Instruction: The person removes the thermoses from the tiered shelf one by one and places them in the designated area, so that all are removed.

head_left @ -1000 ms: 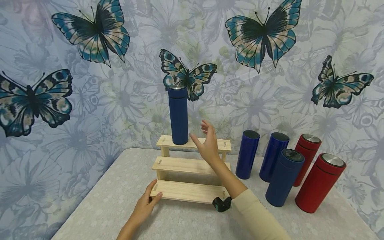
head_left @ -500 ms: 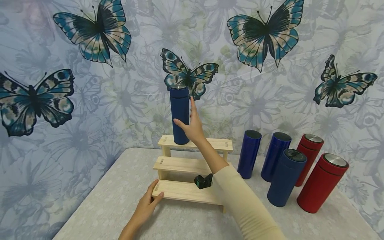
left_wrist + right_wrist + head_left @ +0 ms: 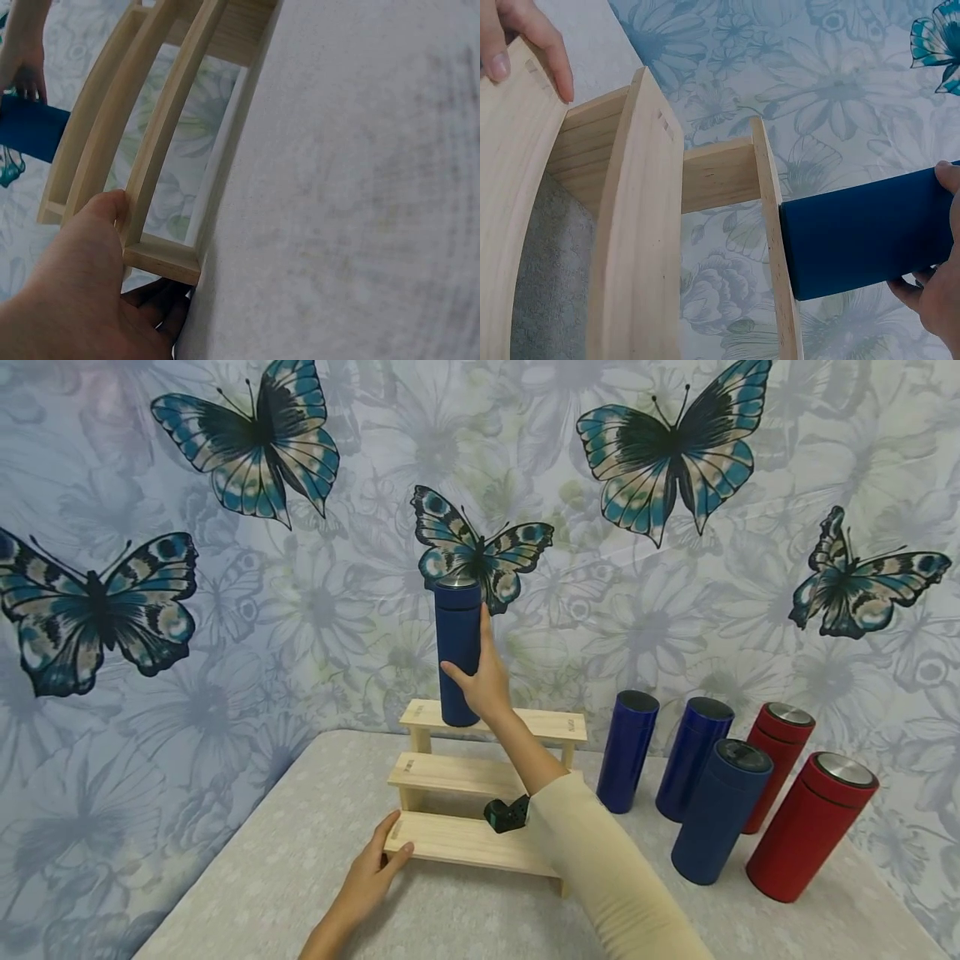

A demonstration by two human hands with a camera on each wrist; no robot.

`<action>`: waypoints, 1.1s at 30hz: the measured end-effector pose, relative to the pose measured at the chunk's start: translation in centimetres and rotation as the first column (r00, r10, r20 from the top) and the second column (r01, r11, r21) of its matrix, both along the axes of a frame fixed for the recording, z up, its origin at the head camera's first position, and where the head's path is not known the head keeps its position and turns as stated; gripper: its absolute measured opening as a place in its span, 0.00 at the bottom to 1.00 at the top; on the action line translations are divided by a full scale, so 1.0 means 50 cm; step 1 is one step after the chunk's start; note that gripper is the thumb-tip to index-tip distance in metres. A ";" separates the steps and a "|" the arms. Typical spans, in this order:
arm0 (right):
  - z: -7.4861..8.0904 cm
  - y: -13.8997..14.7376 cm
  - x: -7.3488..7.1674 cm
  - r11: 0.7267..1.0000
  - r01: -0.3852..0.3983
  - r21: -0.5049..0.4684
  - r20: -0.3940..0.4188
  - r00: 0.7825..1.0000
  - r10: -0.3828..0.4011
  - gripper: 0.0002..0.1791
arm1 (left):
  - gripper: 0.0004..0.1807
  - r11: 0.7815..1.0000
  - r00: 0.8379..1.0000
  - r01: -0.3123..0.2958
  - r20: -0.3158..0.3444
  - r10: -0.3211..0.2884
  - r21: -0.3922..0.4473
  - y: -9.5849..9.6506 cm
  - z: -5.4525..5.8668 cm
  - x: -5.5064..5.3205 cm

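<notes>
A tall blue thermos flask (image 3: 456, 647) with a silver-topped lid stands upright on the top step of a three-step wooden display rack (image 3: 450, 772), left of its middle. My right hand (image 3: 489, 683) holds the flask from the right, thumb across its front and fingers behind it. In the right wrist view the base of the flask (image 3: 862, 232) meets the top board. My left hand (image 3: 369, 877) grips the left end of the lowest board. The left wrist view shows its thumb (image 3: 109, 204) on the board, with fingers beside the end support.
Right of the rack stand two shiny blue flasks (image 3: 628, 752) (image 3: 693, 760), a matte blue flask (image 3: 720, 814) and two red flasks (image 3: 813, 827) (image 3: 780, 760). A butterfly-print cloth (image 3: 315, 635) hangs behind the table (image 3: 255, 860). A black wrist device (image 3: 507, 815) sits at the right sleeve.
My right hand has moved up and left from beside the flask and taken hold of it. The flask stays on the top step, and my left hand keeps its grip on the rack.
</notes>
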State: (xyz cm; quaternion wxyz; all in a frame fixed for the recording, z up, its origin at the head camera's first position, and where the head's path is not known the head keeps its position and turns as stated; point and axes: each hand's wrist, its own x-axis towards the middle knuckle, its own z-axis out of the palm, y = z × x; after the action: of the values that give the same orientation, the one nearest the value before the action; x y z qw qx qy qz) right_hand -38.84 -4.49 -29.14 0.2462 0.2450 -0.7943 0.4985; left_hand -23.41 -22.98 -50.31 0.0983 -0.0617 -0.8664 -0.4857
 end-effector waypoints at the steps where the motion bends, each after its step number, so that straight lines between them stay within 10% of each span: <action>1: -0.002 0.005 0.004 1.000 0.003 -0.002 -0.014 1.000 -0.003 0.55 | 0.37 1.000 1.000 0.002 0.002 -0.002 0.002 0.001 0.001 -0.001; 12: -0.042 0.099 0.106 0.999 -0.027 -0.021 -0.123 0.992 0.024 0.55 | 0.38 1.000 1.000 0.018 0.000 -0.018 -0.009 0.013 0.005 -0.007; 19: -0.060 0.190 0.246 0.996 -0.050 -0.077 -0.321 0.947 0.023 0.54 | 0.38 1.000 1.000 0.013 0.012 -0.013 -0.007 0.013 0.006 -0.003; 25: -0.133 0.306 0.256 0.991 -0.008 -0.133 -0.490 0.870 -0.058 0.58 | 0.38 1.000 0.999 0.013 0.033 -0.013 0.000 0.009 0.005 0.003; 33: -0.203 0.427 0.242 0.964 0.221 -0.146 -0.314 0.914 -0.257 0.60 | 0.38 1.000 0.999 0.026 0.026 -0.027 0.009 0.003 0.005 0.001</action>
State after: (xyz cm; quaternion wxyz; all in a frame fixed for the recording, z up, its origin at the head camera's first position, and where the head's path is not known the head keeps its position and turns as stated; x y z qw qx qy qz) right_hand -26.73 16.88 -39.30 0.4474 0.2124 -0.7379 0.4584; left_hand -23.35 -22.81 -50.05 0.0809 -0.0665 -0.8646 -0.4915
